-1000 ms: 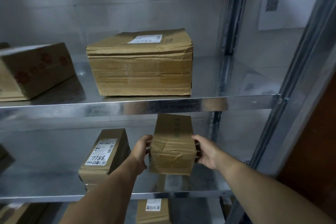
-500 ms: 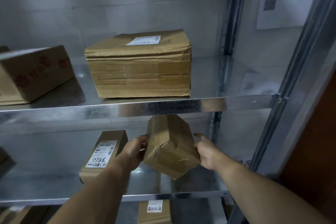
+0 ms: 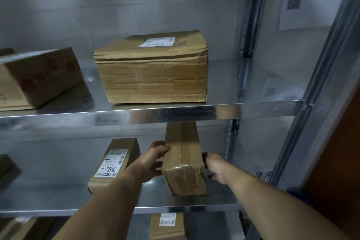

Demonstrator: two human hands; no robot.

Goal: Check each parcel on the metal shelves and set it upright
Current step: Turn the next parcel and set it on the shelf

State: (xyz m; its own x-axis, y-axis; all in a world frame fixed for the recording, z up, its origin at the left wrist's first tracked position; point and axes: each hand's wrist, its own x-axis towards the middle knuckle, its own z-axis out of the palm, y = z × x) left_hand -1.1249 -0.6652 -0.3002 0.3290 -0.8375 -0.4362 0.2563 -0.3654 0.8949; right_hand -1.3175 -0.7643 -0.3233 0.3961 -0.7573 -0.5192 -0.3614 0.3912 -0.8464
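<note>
A small taped cardboard parcel (image 3: 183, 160) rests on the middle metal shelf (image 3: 187, 203), its long side running back under the upper shelf. My left hand (image 3: 153, 159) grips its left side, fingers over the top edge. At the parcel's right side is my right hand (image 3: 215, 167), fingers against the box. Left of it lies a labelled parcel (image 3: 115, 163) marked 7786. On the upper shelf (image 3: 243, 108) sits a large parcel (image 3: 153, 73) with its label on top.
A box with red print (image 3: 37, 78) sits at the upper shelf's left. Another labelled parcel (image 3: 168, 225) shows on the shelf below. A dark box edge (image 3: 6, 167) is at far left. The shelf post (image 3: 315, 87) and a wall with posted papers (image 3: 303, 0) stand to the right.
The parcel between my hands was tilted on a corner half a second ago; it has turned and now sits flat on the middle shelf. My hands stayed on its sides.
</note>
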